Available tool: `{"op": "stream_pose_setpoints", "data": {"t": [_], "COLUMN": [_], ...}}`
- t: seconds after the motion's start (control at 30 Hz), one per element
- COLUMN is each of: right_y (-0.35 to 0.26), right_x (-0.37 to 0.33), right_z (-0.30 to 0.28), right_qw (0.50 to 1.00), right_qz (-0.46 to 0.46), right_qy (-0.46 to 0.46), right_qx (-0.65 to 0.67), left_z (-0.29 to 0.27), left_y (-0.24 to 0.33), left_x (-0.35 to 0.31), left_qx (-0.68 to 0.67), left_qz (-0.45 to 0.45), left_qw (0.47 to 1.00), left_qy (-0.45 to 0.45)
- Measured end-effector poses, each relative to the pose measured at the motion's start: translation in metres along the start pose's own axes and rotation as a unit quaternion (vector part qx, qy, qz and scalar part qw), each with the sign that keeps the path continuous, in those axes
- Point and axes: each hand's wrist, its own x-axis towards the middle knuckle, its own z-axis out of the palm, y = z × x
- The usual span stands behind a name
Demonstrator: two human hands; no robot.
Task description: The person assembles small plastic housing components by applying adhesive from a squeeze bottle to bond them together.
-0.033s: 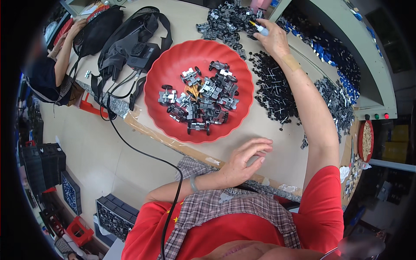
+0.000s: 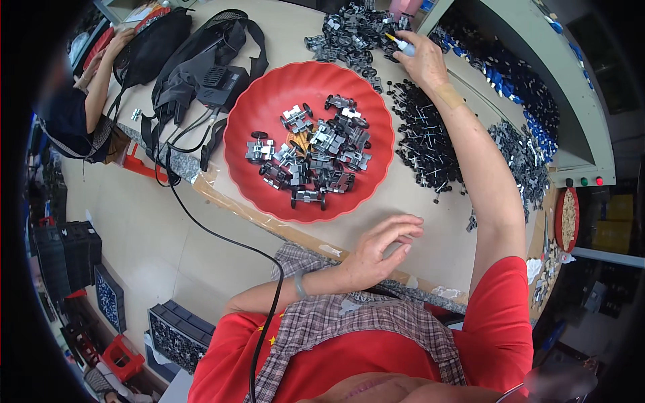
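Note:
At the far right of the table my right hand (image 2: pixel 424 60) is closed on a small squeeze bottle (image 2: pixel 405 46) with a yellow tip. The bottle's tip points left, at a heap of grey toy car chassis with black wheels (image 2: pixel 342 37). My left hand (image 2: pixel 377 252) rests near the table's front edge, fingers loosely bent and thumb apart, holding nothing. Up and left of it stands a scalloped red basin (image 2: pixel 245 158). Several wheeled toy car chassis (image 2: pixel 327 140) in silver-grey and black lie inside.
Black wheel axles (image 2: pixel 426 141) lie heaped beside my right forearm, with small grey parts (image 2: pixel 516 158) beyond. Blue parts (image 2: pixel 517 94) fill the cabinet's opening. Black bags (image 2: pixel 195 64) and a cable (image 2: pixel 222 235) lie left, the cable crossing my left arm. Another person's arm (image 2: pixel 101 80) reaches in there.

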Motion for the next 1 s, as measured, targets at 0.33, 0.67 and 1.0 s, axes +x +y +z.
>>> {"op": "stream_pose_setpoints", "data": {"t": [0.33, 0.67, 1.0], "right_y": [-0.038, -0.108, -0.117], "right_x": [-0.067, -0.236, -0.275], "right_z": [-0.077, -0.125, -0.125], "right_qw": [0.935, 0.783, 0.808], "right_qz": [0.213, 0.382, 0.399], "right_qy": [-0.04, -0.044, -0.04], "right_qx": [0.28, 0.489, 0.432], "left_z": [-0.002, 0.004, 0.013], "left_y": [-0.001, 0.006, 0.006], "left_x": [0.0, 0.005, -0.007], "left_qx": [-0.05, -0.14, -0.128], "left_qz": [0.001, 0.028, -0.044], "left_qw": [0.999, 0.986, 0.986], "left_qy": [0.019, 0.088, 0.101]}}
